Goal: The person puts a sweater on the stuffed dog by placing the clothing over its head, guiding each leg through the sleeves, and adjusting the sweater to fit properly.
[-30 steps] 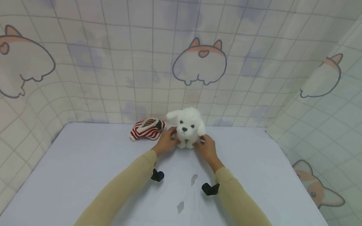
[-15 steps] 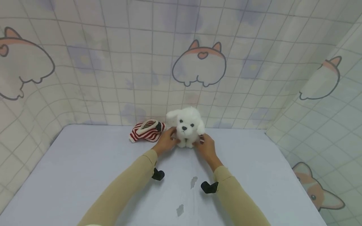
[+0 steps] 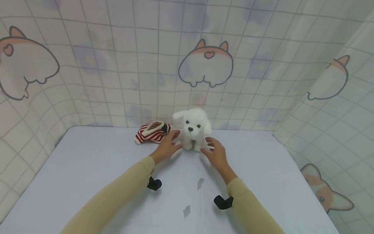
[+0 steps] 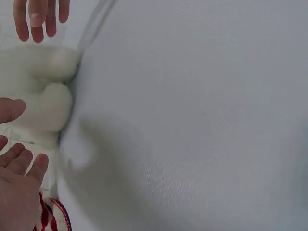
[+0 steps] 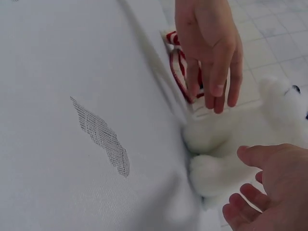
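A white plush dog (image 3: 191, 128) sits upright near the table's far edge, facing me. My left hand (image 3: 168, 145) hovers just left of it with straight fingers and holds nothing. My right hand (image 3: 215, 151) is just right of the dog, fingers spread, also with nothing in it. Neither hand grips the toy. In the left wrist view the plush dog (image 4: 44, 98) lies between my left hand (image 4: 19, 185) and the right hand's fingertips (image 4: 38, 19). The right wrist view shows the plush dog (image 5: 226, 144) between both open hands.
A red-and-white striped small garment (image 3: 152, 133) lies left of the dog by the back wall. The pale lilac table (image 3: 87, 169) has two grey marks (image 3: 200, 184) near the middle. A curtain printed with corgis (image 3: 205, 63) encloses the back and sides.
Both hands have let go of the plush dog and drawn back a little toward me with fingers opened. The dog stays sitting in place.
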Action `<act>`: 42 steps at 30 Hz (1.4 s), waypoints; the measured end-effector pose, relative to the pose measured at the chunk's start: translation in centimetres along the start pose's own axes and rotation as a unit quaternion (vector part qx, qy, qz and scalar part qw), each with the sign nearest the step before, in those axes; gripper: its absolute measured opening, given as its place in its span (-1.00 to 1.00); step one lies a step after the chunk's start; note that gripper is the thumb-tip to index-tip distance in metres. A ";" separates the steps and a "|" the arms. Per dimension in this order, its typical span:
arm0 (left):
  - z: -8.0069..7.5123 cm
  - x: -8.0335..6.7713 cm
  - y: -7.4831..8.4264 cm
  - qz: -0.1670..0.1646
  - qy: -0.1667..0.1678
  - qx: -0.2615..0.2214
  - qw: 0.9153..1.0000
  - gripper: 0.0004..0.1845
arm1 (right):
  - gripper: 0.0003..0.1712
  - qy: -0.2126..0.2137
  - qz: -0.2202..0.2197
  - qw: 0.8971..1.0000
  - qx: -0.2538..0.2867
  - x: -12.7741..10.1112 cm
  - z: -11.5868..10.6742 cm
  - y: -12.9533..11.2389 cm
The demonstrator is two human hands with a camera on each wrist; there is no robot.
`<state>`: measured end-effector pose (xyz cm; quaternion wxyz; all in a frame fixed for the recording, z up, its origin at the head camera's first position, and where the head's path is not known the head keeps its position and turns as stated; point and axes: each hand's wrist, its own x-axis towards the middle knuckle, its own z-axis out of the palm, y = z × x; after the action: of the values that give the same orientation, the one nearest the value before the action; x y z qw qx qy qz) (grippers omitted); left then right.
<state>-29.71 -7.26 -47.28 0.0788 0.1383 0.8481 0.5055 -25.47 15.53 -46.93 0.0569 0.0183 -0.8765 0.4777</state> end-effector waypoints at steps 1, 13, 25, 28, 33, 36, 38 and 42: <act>-0.3 -0.3 0.1 0.004 -0.004 0.004 1.000 -0.33 | -0.43 -0.002 -0.002 1.000 -0.002 -0.3 0.0 -0.1; -4.5 -2.5 0.6 0.075 0.061 0.087 0.992 -0.45 | -0.42 -0.035 -0.035 0.998 0.035 -3.0 1.0 -1.9; -8.8 -2.9 -1.1 0.045 0.116 0.192 0.974 -0.55 | -0.42 -0.055 -0.032 0.997 0.045 -3.7 2.8 -3.1; -9.8 -3.0 -2.0 0.031 0.112 0.209 0.971 -0.54 | -0.42 -0.062 -0.030 0.996 0.051 -3.7 3.2 -3.5; -10.5 -2.6 -2.9 0.023 0.093 0.224 0.970 -0.51 | -0.45 -0.066 -0.036 0.995 0.072 -3.6 3.5 -3.8; -10.5 -2.2 -3.3 0.024 0.075 0.222 0.972 -0.52 | -0.47 -0.069 -0.035 0.994 0.082 -3.6 3.7 -4.0; -10.5 -2.0 -3.6 0.020 0.062 0.220 0.973 -0.49 | -0.47 -0.071 -0.030 0.993 0.087 -3.7 3.9 -4.2; -10.5 -1.9 -4.2 0.003 0.036 0.218 0.975 -0.41 | -0.48 -0.074 -0.022 0.994 0.082 -3.8 4.3 -4.3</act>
<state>-31.43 -18.50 -46.02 0.0143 0.1366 0.9398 0.3130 -21.64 9.46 -46.07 0.0009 0.0771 -0.8357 0.5438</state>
